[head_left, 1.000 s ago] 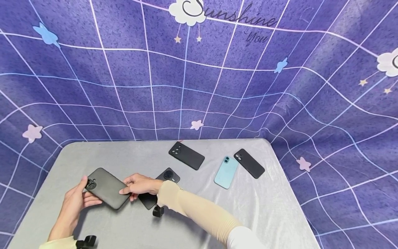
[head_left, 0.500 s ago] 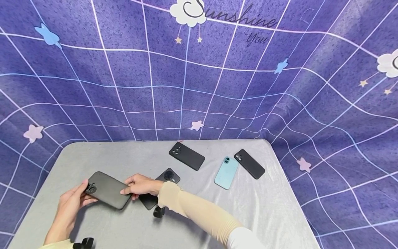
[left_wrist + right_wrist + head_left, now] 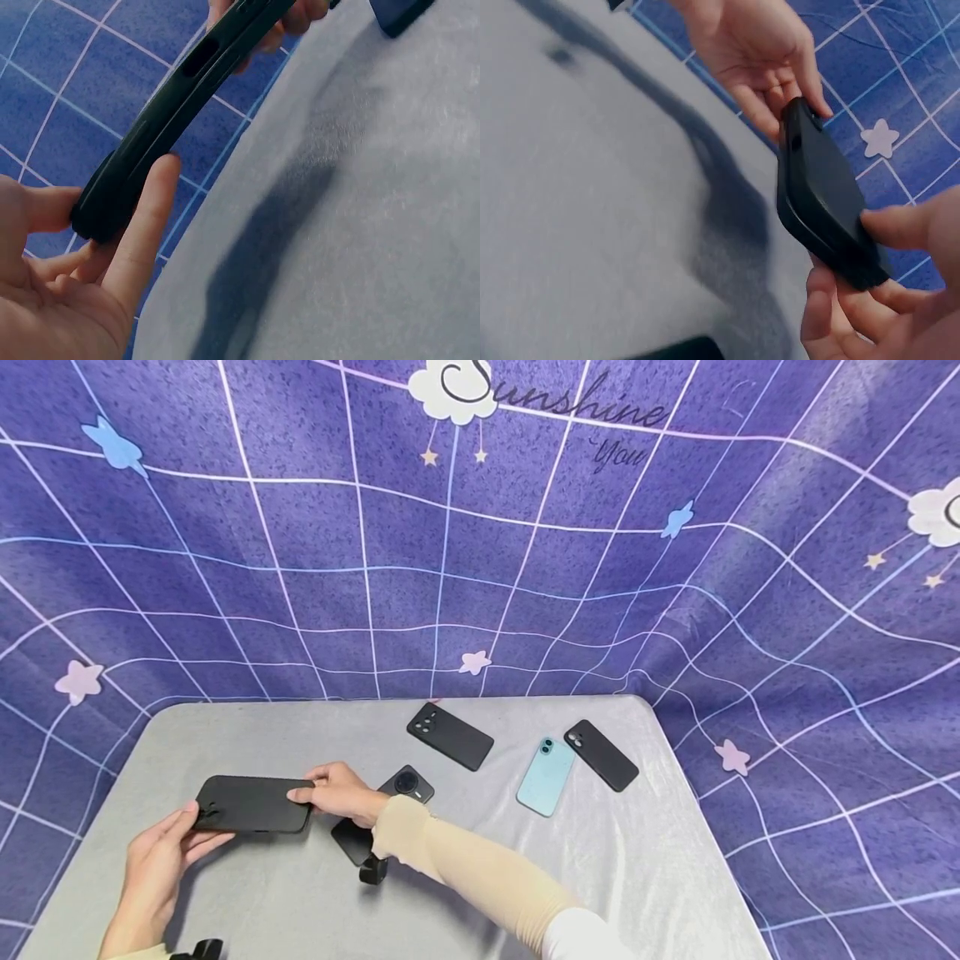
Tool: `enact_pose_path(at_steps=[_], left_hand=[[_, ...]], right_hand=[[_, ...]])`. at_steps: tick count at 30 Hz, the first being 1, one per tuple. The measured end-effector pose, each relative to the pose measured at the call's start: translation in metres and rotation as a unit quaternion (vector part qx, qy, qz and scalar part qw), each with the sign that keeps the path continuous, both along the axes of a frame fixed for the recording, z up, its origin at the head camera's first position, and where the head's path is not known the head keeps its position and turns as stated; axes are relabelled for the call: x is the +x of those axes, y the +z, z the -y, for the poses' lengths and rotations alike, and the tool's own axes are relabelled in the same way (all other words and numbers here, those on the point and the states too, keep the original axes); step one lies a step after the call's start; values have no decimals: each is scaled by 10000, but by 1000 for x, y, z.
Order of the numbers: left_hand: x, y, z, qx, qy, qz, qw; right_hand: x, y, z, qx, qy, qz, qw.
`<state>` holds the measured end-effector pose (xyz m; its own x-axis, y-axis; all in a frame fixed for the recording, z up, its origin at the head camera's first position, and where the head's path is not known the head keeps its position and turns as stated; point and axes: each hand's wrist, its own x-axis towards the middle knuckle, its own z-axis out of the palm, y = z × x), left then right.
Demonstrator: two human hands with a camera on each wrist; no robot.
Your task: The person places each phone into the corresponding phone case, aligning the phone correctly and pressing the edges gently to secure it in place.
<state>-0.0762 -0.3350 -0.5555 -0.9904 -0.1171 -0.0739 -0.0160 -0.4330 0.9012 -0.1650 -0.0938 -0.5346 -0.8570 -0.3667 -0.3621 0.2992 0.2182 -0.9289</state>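
Above the left part of the table, both hands hold a black phone case [image 3: 255,804] with a camera cutout at its left end. My left hand [image 3: 153,856] grips that end between thumb and fingers. The other end is pinched by my right hand [image 3: 341,792], its thumb on top and fingers beneath. Seen edge-on, the case [image 3: 176,101] has a slot in its side and looks layered; whether a phone sits inside I cannot tell. A dark phone [image 3: 407,783] with a round camera lies under my right wrist, partly covered by it.
Farther back on the grey cloth-covered table [image 3: 600,877] lies a black phone case [image 3: 450,737] with several camera holes. To the right are a light teal phone [image 3: 545,777] and another black case [image 3: 602,755], close together. A purple grid curtain [image 3: 405,585] hangs behind.
The held case has turned from a slant to nearly level, and its back has tilted so its near long edge shows. My left hand has shifted slightly left and down.
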Motion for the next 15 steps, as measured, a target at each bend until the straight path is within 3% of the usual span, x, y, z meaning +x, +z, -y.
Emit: enact_pose_path(at_steps=[6,15], left_hand=[[2,1,3,692,51,25,9976],[2,2,3,860,206,-65,9961]], right_hand=[[3,1,13,-529,-758,155,9956],[7,0,15,-1102,-1080,413,9872]])
